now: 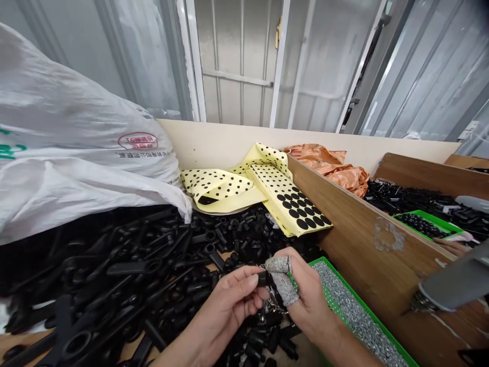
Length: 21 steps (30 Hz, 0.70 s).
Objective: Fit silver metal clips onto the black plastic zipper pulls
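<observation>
My left hand (239, 293) pinches a small black cylindrical plastic part (262, 278) between thumb and forefinger. Right beside it, my right hand (301, 285) has grey knitted covers on its thumb and finger. These covered fingertips are closed at the part's upper end; whatever they grip is too small or hidden to name. Below both hands lie loose short black cylindrical pieces (256, 344). A green tray (376, 322) full of small shiny metal pieces (346, 295) stands by my right wrist.
Long black handle-like parts (130, 267) with ring ends are heaped at left. A white sack (84, 137) leans behind them. Yellow sheets of black round stickers (280, 191) lie at the back. Wooden divider (367, 239) stands right; beyond it, a person's hand (453, 246) and grey cylindrical tool (454, 283).
</observation>
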### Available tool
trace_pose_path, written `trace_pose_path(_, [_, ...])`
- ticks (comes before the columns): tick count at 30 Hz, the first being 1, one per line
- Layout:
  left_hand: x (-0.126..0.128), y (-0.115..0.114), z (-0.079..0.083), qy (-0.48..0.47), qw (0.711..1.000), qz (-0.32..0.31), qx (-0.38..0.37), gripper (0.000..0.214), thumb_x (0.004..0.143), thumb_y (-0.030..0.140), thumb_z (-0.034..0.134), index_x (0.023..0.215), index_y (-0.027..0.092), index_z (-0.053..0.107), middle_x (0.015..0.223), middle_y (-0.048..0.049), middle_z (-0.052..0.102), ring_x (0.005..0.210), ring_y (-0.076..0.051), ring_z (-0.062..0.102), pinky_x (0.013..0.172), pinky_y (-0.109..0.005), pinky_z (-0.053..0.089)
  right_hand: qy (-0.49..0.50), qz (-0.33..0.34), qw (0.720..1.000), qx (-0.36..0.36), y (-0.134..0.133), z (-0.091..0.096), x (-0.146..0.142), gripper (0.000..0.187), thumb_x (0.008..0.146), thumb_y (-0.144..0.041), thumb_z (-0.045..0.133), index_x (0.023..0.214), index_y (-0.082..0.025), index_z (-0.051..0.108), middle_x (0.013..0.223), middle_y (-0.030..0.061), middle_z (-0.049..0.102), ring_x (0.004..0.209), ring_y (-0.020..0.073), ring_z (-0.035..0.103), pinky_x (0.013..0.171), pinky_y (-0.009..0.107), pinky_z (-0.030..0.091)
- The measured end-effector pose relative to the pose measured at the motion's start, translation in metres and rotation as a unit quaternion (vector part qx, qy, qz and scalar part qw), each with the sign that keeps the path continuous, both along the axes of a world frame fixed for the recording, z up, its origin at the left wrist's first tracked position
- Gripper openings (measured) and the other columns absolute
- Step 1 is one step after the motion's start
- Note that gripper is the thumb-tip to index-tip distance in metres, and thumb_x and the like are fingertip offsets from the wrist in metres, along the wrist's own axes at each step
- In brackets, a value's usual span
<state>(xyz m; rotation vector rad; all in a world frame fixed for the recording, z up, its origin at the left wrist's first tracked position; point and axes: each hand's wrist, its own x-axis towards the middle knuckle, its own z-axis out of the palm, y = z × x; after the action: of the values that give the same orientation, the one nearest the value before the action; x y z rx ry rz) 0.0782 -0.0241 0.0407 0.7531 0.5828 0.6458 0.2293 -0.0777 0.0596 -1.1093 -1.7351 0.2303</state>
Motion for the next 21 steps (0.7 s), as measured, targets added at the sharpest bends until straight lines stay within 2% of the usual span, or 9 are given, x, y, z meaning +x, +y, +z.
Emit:
trace_pose_path(8, [0.003, -0.038, -0.008, -0.066, 0.992, 0.028, -0.099, 0.019, 0.069, 0.029, 0.072, 0.079, 0.012, 0.068, 0.062, -0.0047, 0.065, 0.052, -0.008, 0.055, 0.052, -0.016, 0.044, -0.002, 0.014, 1.0, 0.023, -0.014, -0.009, -0.01, 0.018, 0.08, -0.008, 0.039, 0.087, -0.018, 0.052, 0.08, 0.0045, 0.052, 0.071, 0.016, 0.051, 0.06, 0.028, 0.043])
trace_pose_path(11, [0.001, -0.045, -0.009, -0.069, 0.99, 0.043, -0.115, 0.019, 0.071, 0.029, 0.071, 0.08, 0.013, 0.068, 0.064, -0.0044, 0.064, 0.055, -0.009, 0.057, 0.053, -0.015, 0.045, -0.019, 0.039, 0.999, 0.002, -0.022, -0.009, -0.011, 0.022, 0.08, -0.006, 0.039, 0.092, -0.019, 0.051, 0.084, 0.0052, 0.053, 0.076, 0.0166, 0.052, 0.065, 0.029, 0.044])
trace_pose_path(15, [-0.007, -0.046, -0.009, -0.063, 0.993, 0.046, -0.09, 0.021, 0.07, 0.028, 0.072, 0.081, 0.012, 0.068, 0.063, -0.0037, 0.063, 0.054, -0.008, 0.054, 0.052, -0.014, 0.044, -0.088, 0.065, 0.992, -0.066, -0.032, -0.003, -0.004, 0.023, 0.081, -0.009, 0.038, 0.1, -0.018, 0.047, 0.096, 0.0088, 0.051, 0.088, 0.0194, 0.05, 0.074, 0.032, 0.044])
trace_pose_path(18, [-0.012, -0.044, -0.01, -0.039, 0.997, 0.037, -0.061, 0.02, 0.07, 0.029, 0.071, 0.077, 0.011, 0.067, 0.061, -0.0037, 0.063, 0.052, -0.007, 0.052, 0.051, -0.014, 0.042, -0.171, 0.025, 0.981, -0.092, -0.035, -0.002, 0.003, 0.013, 0.081, -0.012, 0.038, 0.087, -0.018, 0.047, 0.085, 0.0067, 0.051, 0.078, 0.0193, 0.049, 0.068, 0.032, 0.042])
trace_pose_path(21, [-0.013, -0.044, -0.01, -0.017, 0.999, 0.028, -0.04, 0.022, 0.07, 0.032, 0.071, 0.076, 0.011, 0.066, 0.058, -0.0034, 0.063, 0.05, -0.007, 0.05, 0.05, -0.015, 0.04, -0.284, 0.005, 0.953, -0.102, -0.036, -0.008, 0.006, 0.01, 0.076, -0.013, 0.042, 0.082, -0.018, 0.048, 0.081, 0.0062, 0.051, 0.073, 0.0198, 0.046, 0.066, 0.033, 0.039])
